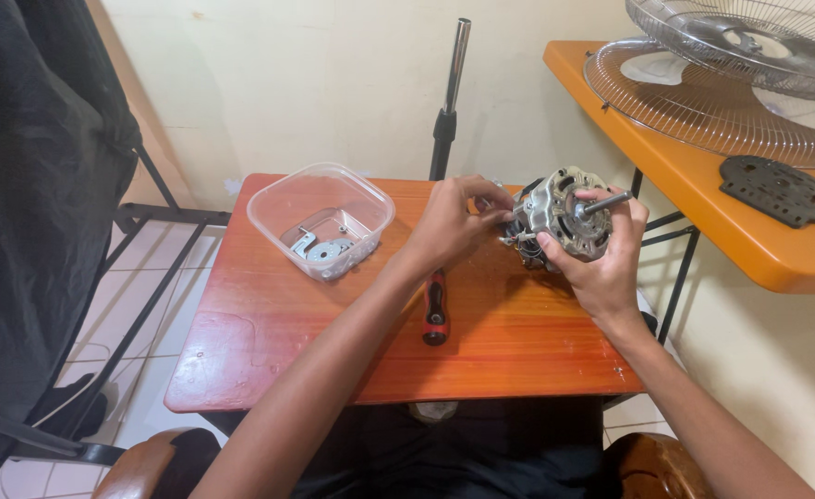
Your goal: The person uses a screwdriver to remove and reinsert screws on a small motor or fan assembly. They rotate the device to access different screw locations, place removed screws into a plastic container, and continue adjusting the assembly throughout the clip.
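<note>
Round grey metal fan motor (pixel 563 214) gripped in right hand (pixel 602 263), shaft pointing right; left hand (pixel 449 222) pinching its left side above orange wooden worktop (pixel 269 323)

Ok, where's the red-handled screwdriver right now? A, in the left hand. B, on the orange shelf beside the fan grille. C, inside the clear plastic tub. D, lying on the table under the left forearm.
D: the screwdriver lies on the table under the left forearm, while both hands hold the motor.

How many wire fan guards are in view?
2: both on the orange shelf at upper right, the upper guard overlapping the lower guard; both run past the frame edge.
</note>
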